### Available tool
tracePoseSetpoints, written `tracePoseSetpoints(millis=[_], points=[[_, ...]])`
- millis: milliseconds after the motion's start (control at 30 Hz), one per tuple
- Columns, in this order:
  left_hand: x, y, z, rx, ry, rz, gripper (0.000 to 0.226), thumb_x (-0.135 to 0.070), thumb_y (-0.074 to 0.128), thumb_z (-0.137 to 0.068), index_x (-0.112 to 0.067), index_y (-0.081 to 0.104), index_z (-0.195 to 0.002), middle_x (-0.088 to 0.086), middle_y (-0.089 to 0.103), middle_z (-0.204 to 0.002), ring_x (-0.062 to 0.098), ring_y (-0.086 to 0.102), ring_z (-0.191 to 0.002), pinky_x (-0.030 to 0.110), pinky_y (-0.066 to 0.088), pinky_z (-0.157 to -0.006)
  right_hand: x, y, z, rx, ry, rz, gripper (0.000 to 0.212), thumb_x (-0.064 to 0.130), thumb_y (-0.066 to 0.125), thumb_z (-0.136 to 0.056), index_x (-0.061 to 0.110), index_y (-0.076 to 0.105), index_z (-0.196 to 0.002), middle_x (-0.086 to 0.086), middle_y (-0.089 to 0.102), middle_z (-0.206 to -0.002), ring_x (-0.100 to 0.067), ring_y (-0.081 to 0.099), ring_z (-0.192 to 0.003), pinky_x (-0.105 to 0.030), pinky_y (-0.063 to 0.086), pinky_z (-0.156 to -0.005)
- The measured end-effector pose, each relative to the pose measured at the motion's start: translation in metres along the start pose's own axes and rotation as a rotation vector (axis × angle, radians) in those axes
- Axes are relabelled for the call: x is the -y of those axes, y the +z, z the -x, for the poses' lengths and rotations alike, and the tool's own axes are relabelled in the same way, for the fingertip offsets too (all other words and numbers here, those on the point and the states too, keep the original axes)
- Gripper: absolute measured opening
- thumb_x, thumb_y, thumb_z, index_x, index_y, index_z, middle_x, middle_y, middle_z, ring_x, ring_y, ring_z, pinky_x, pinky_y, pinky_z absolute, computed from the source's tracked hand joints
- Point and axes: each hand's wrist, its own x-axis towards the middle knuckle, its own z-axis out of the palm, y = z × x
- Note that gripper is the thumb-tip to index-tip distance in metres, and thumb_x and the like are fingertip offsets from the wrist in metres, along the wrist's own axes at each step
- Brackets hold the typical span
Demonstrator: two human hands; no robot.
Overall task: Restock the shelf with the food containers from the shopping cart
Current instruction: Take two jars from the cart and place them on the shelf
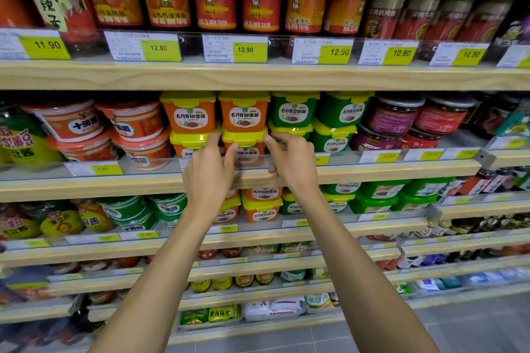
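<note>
While my left hand (209, 172) and right hand (292, 163) grip the orange tub (243, 149) between their fingers, on the shelf (114, 183) beneath a second tub (243, 113), I should slide it back squarely, holding the stack above level.

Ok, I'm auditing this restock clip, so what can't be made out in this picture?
All in the head view:
shopping cart: outside the frame.
lower orange tub: label partly covered by the left hand gripping it and by the clear shelf rail.
right hand: fingertips touch the tub's lid; grip unclear.
bottom-shelf products: blurred, too small to read.
</note>
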Motion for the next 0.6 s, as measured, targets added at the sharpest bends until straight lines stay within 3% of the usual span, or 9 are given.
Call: tracePoseSetpoints(millis=[67,200,300,467,600], points=[[-0.005,-0.007,0.009,-0.03,0.03,-0.009,0.04,-0.044,0.051,-0.102,-0.018,0.056,-0.132,0.009,0.072,-0.097,0.038,0.065,-0.095,0.036,0.037,-0.066,-0.007,-0.015,0.002,-0.139,-0.001,0.056,0.036,0.044,0.055,-0.1,0.015,0.075,-0.104,0.006,0.071,-0.067,-0.011,0.069,-0.059,-0.037,0.057,-0.066],[-0.026,0.001,0.017,0.059,0.132,0.2,0.033,-0.04,0.052,-0.102,-0.018,0.062,-0.125,0.001,0.075,-0.092,0.025,0.07,-0.082,0.034,0.046,-0.063,-0.02,-0.042,-0.007,-0.329,0.0,0.136,0.038,0.041,0.056,-0.101,0.009,0.073,-0.113,-0.003,0.077,-0.1,-0.021,0.072,-0.072,-0.036,0.057,-0.07],[-0.054,0.015,0.013,0.115,0.201,0.242,0.04,-0.033,0.052,-0.103,-0.014,0.056,-0.138,0.007,0.075,-0.103,0.025,0.07,-0.086,0.031,0.044,-0.066,-0.027,-0.05,-0.02,-0.295,0.007,0.179,0.041,0.039,0.057,-0.1,0.007,0.067,-0.124,-0.008,0.075,-0.107,-0.025,0.072,-0.077,-0.034,0.056,-0.073],[-0.084,0.048,0.001,0.114,0.134,0.25,0.051,-0.029,0.05,-0.103,-0.01,0.04,-0.15,0.011,0.07,-0.119,0.034,0.064,-0.107,0.038,0.048,-0.075,-0.043,-0.044,-0.036,-0.153,-0.033,0.112,0.048,0.052,0.048,-0.098,0.014,0.06,-0.125,-0.006,0.074,-0.091,-0.028,0.072,-0.071,-0.039,0.058,-0.071],[-0.093,0.066,-0.01,0.038,0.072,0.231,0.047,-0.027,0.05,-0.102,-0.009,0.042,-0.145,0.016,0.069,-0.115,0.042,0.063,-0.102,0.048,0.053,-0.076,-0.054,-0.047,-0.044,-0.091,-0.087,0.062,0.039,0.048,0.051,-0.099,0.016,0.059,-0.12,-0.005,0.072,-0.092,-0.028,0.072,-0.068,-0.043,0.057,-0.062]])
